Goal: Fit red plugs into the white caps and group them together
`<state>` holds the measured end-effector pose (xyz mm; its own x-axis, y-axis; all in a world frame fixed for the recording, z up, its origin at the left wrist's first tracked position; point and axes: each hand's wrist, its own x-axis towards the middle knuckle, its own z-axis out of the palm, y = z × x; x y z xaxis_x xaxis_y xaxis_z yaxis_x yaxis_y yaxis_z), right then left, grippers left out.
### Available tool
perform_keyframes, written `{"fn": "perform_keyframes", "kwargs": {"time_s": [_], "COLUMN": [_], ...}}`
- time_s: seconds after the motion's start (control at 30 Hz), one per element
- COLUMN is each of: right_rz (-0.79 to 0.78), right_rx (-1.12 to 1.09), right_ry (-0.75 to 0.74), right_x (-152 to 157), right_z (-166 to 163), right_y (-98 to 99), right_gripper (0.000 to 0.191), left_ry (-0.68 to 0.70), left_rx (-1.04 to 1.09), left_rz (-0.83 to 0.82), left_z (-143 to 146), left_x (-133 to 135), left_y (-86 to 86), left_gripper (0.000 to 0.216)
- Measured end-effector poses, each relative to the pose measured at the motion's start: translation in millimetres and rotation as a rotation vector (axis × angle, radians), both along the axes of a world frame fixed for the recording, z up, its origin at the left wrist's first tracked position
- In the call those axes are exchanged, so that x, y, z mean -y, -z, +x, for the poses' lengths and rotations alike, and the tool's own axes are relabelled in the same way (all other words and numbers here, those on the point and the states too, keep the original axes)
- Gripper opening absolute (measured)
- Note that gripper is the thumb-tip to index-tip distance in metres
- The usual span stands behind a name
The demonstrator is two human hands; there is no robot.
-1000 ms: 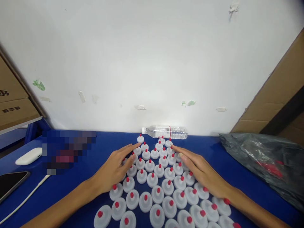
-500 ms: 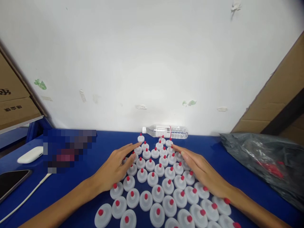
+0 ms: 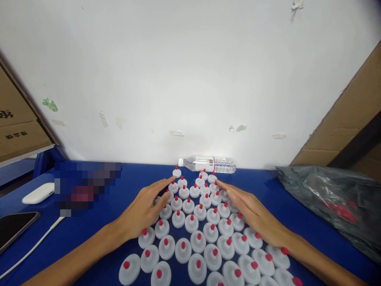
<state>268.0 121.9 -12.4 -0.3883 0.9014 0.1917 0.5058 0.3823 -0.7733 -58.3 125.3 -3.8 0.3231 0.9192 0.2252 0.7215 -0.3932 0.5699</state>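
Observation:
Many translucent white round caps with red tips (image 3: 191, 223) stand upright in a loose cluster on the blue table. My left hand (image 3: 145, 208) rests along the cluster's left side, fingers stretched forward and thumb apart, its fingertips by a cap (image 3: 173, 187) near the back. On the right side my right hand (image 3: 253, 212) lies with its fingers straight, the tips beside another cap (image 3: 212, 178). Neither hand grips anything. Some caps are partly hidden under or behind both hands.
A clear plastic bottle (image 3: 224, 165) lies on its side against the white wall (image 3: 190, 79). To the right is a dark plastic bag (image 3: 321, 198) with red pieces in it. A phone (image 3: 16, 228), white case (image 3: 38, 193) and cable (image 3: 35, 247) lie left; cardboard boxes (image 3: 24, 119) flank the table.

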Motion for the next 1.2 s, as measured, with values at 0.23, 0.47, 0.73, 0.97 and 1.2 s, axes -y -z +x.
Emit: {"fn": "perform_keyframes", "kwargs": {"time_s": [0.23, 0.47, 0.73, 0.97, 1.2], "right_rz": [-0.045, -0.201, -0.271, -0.218, -0.144], "right_rx": [-0.037, -0.147, -0.099, -0.074, -0.168], "right_ry": [0.011, 0.016, 0.022, 0.019, -0.030], "right_x": [-1.1, -1.4, -0.9, -2.6, -18.6], "right_z": [1.4, -0.9, 2.4, -0.4, -0.9], "right_y": [0.3, -6.8, -9.3, -9.5, 1.6], "right_gripper": [0.054, 0.060, 0.065, 0.065, 0.069], "left_ry": [-0.016, 0.067, 0.144, 0.109, 0.133], "left_rx": [0.023, 0.260, 0.273, 0.192, 0.181], "left_rz": [-0.029, -0.130, -0.273, -0.263, -0.222], "left_z": [0.6, -3.0, -7.5, -8.0, -6.8], "left_x": [1.3, 4.2, 3.2, 1.4, 1.5], "left_y": [1.1, -7.5, -11.1, -6.3, -5.7], "left_gripper": [0.064, 0.059, 0.057, 0.059, 0.058]}}
